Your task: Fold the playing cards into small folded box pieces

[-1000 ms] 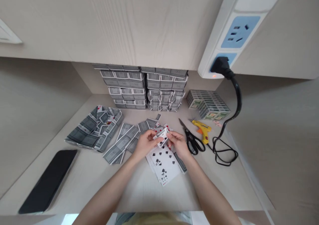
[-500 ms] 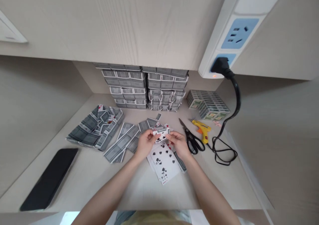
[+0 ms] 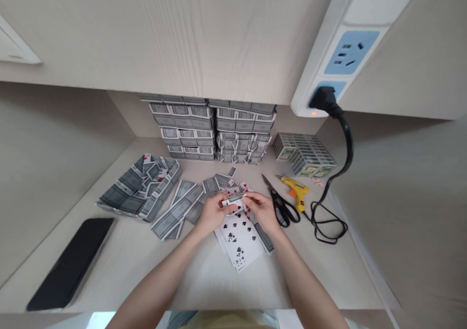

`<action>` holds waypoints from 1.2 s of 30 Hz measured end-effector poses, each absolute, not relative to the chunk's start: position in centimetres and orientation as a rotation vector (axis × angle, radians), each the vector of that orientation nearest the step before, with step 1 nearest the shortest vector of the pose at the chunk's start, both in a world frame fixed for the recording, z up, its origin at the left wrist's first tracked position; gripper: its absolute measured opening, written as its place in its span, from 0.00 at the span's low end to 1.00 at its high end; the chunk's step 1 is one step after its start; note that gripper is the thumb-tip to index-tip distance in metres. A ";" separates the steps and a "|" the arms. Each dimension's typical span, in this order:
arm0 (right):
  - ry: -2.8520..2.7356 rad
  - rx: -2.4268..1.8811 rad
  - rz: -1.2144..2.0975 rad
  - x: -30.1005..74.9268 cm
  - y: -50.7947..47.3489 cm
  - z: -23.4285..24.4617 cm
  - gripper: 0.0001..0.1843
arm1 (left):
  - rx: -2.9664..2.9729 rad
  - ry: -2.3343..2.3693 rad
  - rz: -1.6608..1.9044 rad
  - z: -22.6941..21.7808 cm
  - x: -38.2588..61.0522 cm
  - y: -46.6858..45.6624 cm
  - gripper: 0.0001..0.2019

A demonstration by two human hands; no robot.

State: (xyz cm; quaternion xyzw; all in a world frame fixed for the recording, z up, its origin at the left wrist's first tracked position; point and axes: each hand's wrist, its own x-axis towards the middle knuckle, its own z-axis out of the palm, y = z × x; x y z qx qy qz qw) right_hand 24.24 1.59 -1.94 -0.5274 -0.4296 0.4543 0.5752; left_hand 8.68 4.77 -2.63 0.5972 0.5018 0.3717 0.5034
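Observation:
My left hand (image 3: 212, 212) and my right hand (image 3: 261, 210) meet over the middle of the desk. Together they pinch a small folded playing card (image 3: 235, 198), one hand at each end. Just below the hands lie several face-up spade cards (image 3: 240, 239) fanned on the desk. Grey-backed cards (image 3: 182, 207) are spread to the left of my left hand.
Stacks of grey card boxes (image 3: 211, 129) stand at the back. A folded grey card piece (image 3: 140, 188) lies at the left, a black phone (image 3: 69, 263) at the front left. Scissors (image 3: 279, 202), a yellow glue gun (image 3: 297, 190), its black cord (image 3: 328, 222) and small boxes (image 3: 304, 154) are at the right.
The card between my fingers has been turned and folded flatter, from showing its face to showing its grey edge. Both hands stayed in place.

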 end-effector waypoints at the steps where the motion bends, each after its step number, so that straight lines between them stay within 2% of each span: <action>1: -1.003 -1.234 1.063 24.2 1.6 -2.0 0.10 | 1.452 1.204 0.885 -2.7 8.7 4.8 0.13; 10: -1.022 -1.183 1.269 24.2 1.5 -1.9 0.17 | 1.209 1.002 0.943 -2.0 8.6 5.2 0.11; 19: -0.803 -1.069 1.383 23.5 1.5 -2.2 0.16 | 0.998 1.027 1.032 -1.0 8.5 5.0 0.21; 25: -0.831 -0.964 1.435 23.6 1.3 -2.1 0.18 | 1.118 0.992 0.986 -0.9 8.5 4.9 0.17; 36: -0.889 -1.151 1.388 22.2 0.8 -1.9 0.26 | 1.397 1.095 1.054 -1.2 8.8 4.3 0.11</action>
